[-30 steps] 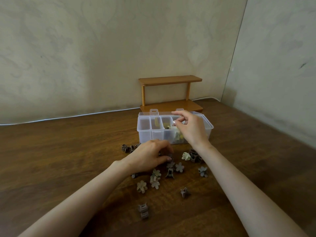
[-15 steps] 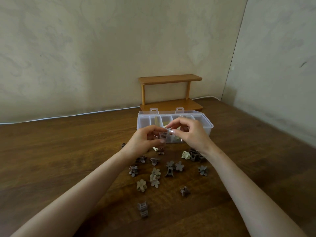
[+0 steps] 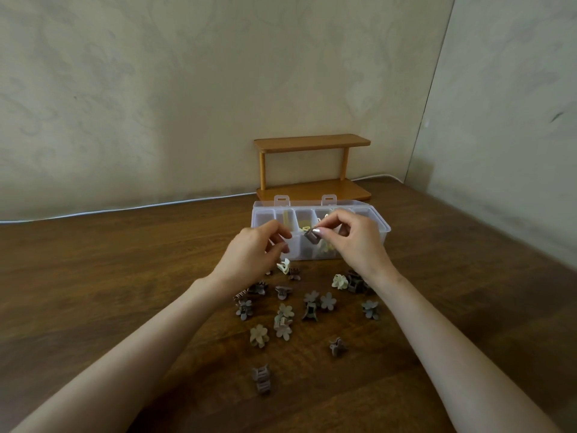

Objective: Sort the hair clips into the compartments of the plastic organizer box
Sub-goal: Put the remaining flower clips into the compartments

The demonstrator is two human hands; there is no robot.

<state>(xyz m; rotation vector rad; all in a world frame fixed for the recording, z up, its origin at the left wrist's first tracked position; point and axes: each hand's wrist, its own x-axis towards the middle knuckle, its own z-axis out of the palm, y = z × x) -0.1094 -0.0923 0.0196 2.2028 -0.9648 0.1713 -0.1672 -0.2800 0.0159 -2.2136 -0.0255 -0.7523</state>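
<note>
A clear plastic organizer box (image 3: 382, 228) with several compartments stands open on the wooden table; pale yellow clips lie in its middle compartments. My right hand (image 3: 356, 245) pinches a small brown hair clip (image 3: 311, 237) in front of the box's near wall. My left hand (image 3: 254, 254) hovers just left of that clip, fingers curled loosely, holding nothing I can see. Several brown, grey and cream flower-shaped clips lie scattered on the table below the hands, among them a cream clip (image 3: 339, 281) and a beige clip (image 3: 258, 335).
A small two-tier wooden shelf (image 3: 312, 143) stands behind the box against the wall. A white cable (image 3: 125, 209) runs along the table's back edge. Two walls meet at the right. A stacked brown clip (image 3: 261, 378) lies nearest me.
My left hand picked a brown clip from the pile and brought it up to the box; my right hand took it. The hands now part slightly, the clip in the right fingers.
</note>
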